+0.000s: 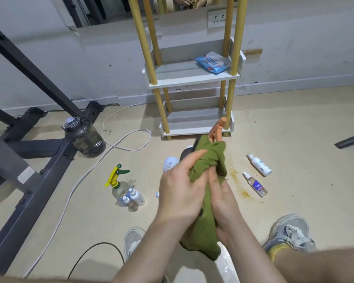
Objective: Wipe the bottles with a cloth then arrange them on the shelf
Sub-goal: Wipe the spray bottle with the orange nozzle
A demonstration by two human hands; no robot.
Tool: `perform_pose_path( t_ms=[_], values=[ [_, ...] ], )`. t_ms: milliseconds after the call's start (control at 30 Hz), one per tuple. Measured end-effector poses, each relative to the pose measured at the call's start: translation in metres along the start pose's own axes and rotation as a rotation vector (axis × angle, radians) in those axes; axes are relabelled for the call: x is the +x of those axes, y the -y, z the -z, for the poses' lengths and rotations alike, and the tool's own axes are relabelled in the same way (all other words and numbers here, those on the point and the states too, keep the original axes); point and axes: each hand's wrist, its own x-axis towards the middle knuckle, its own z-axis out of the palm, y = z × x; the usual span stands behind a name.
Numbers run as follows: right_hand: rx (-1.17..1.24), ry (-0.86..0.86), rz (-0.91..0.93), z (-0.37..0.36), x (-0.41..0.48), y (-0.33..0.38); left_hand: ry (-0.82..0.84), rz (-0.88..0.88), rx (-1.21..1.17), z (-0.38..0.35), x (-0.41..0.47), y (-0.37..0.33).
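Grey frame (pixel 29 160): heavy metal bars at far left, running from the wall across the floor.
Jug (pixel 84 137): smoky and lidded, upright on the floor just beside the frame's foot.
White cable (pixel 119 144): loops on the floor between jug and shelf, then trails off to the lower left.
Black cable (pixel 94 253): thin arc at the bottom, left of the left shoe.
Spray bottle (pixel 118 184): clear, with a yellow and green trigger, upright on the floor to the left of the hands.
Small bottles (pixel 135 198): two with white caps, upright, close against the spray bottle's right side.
Left shoe (pixel 132 240): grey, on the floor under the left forearm.
White bottle (pixel 169 163): rounded and speckled, partly hidden behind the left hand.
Left hand (pixel 180 190): raised over the floor, fingers curled over the upper bunch of cloth and gripping it.
Cloth (pixel 204 221): green, bunched between both hands, its tail hanging below them.
Orange sprayer (pixel 217 128): pokes out of the cloth's top; the bottle under it is wrapped and mostly hidden.
Right hand (pixel 223 203): closed around the cloth lower down, thumb pressed up along it.
Shelf (pixel 192 79): white tiers on yellow posts, standing against the wall beyond the hands.
Wipes (pixel 212 62): blue pack lying on the upper tier, right side.
Stains (pixel 235 176): yellowish specks on the floor just right of the hands.
Lying bottles (pixel 259 164): one white, one clear with a purple label, both on their sides near the stains.
Right shoe (pixel 290 231): grey, with loose laces and a yellow sock, at lower right.
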Motion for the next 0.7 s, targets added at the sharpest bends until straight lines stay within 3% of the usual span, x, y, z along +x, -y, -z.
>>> perform_pose_path(
  t_ms=[100, 233, 400, 500, 533, 600, 633, 700],
  values=[
    [0.172, -0.042, -0.005, 0.008, -0.001, 0.01, 0.22, -0.079, 0.135, 0.002, -0.024, 0.002],
    [0.178, -0.073, 0.056, 0.012, 0.001, 0.019, 0.294, 0.11, 0.052, 0.012, -0.034, 0.017],
    [-0.003, 0.004, 0.118, 0.0, -0.008, 0.025, 0.475, 0.198, -0.5, 0.026, -0.008, 0.022],
    [-0.428, 0.006, 0.171, -0.007, -0.001, 0.03, 0.332, 0.231, -0.585, 0.023, -0.006, 0.02],
    [-0.653, -0.063, 0.197, -0.006, 0.005, 0.028, 0.232, 0.234, -0.556, 0.02, -0.008, 0.02],
    [-0.997, -0.31, 0.458, -0.007, 0.006, 0.027, 0.082, 0.246, -0.453, 0.015, -0.01, 0.018],
    [-1.048, -0.351, 0.586, -0.007, 0.004, 0.026, 0.037, 0.263, -0.399, 0.013, -0.011, 0.018],
    [-1.084, -0.231, 0.576, -0.008, -0.003, 0.024, -0.032, 0.327, -0.358, 0.011, -0.009, 0.021]
  ],
)
